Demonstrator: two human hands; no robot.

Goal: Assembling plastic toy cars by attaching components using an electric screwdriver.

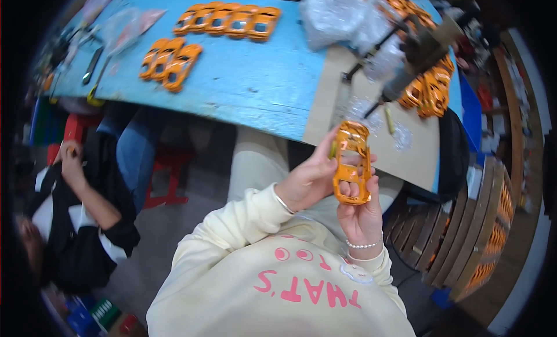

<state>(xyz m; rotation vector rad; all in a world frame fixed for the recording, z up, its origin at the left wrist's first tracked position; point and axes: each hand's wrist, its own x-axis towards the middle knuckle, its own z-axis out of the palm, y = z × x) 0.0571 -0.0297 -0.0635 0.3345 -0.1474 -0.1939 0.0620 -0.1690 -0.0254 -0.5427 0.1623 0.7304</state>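
An orange toy car body shell [355,173] with open window gaps is held up in front of me, past the table's near edge. My left hand [312,173] grips it from the left side, and a bit of something yellow-green [333,149] shows by the left fingers; what it is I cannot make out. My right hand [362,218] closes round the shell's lower end, its fingers partly showing through the openings. Two groups of similar orange car shells [219,19] sit in slanted rows on the blue table [255,82].
A metal arm-like tool [409,67] juts over the brown board [325,108] ahead on the right, beside bubble wrap [333,18] and heaped orange shells [432,90]. Stacked trays [478,244] stand at right. A co-worker [87,203] sits at left near a red stool [174,174].
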